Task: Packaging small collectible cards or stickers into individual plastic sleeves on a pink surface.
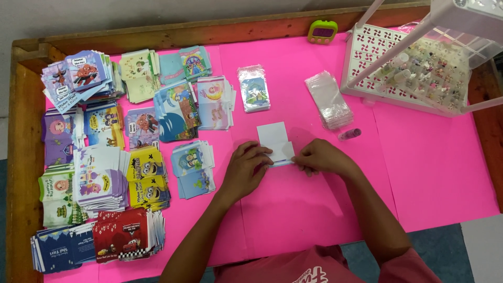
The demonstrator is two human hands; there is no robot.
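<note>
— While both hands rest on the pink table [314, 209], what do they hold?
— Left hand [246, 167] and right hand [322, 157] each keep a narrow grip on a white folded card [275, 140] at centre.
— Surroundings?
— Stacks of printed cards [110, 157] lie to the left; clear plastic sleeves [329, 99] lie beyond the right hand.

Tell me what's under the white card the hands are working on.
Under the white card lies the pink table cover. The left hand and right hand cover its lower edge, hiding whatever sits beneath there.
</note>
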